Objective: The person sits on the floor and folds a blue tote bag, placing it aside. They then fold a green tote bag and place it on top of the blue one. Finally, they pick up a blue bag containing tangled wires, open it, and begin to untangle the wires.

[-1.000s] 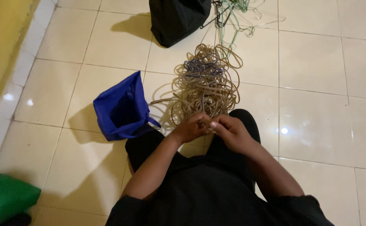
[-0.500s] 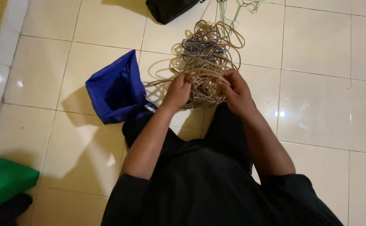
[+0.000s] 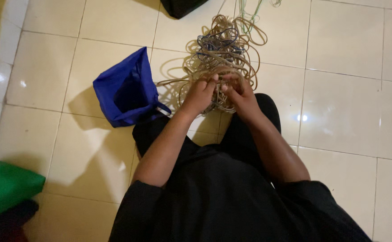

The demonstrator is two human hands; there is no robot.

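Near the bottom, the person's dark clothing (image 3: 231,197) fills the view; both hands sit close together at about twelve o'clock from the lap. The left hand (image 3: 200,95) and right hand (image 3: 238,96) are each pinched on tan loops at the near edge of the tangle of hangers (image 3: 222,58) lying on the tiled floor (image 3: 339,89). The step in hand looks like working one hanger loose, which likely calls for a steady pull apart. At ten o'clock stands an open blue bag (image 3: 126,92), at eight o'clock a green bundle (image 3: 5,188), and farthest, at twelve, a black bag (image 3: 180,6), none with readable labels
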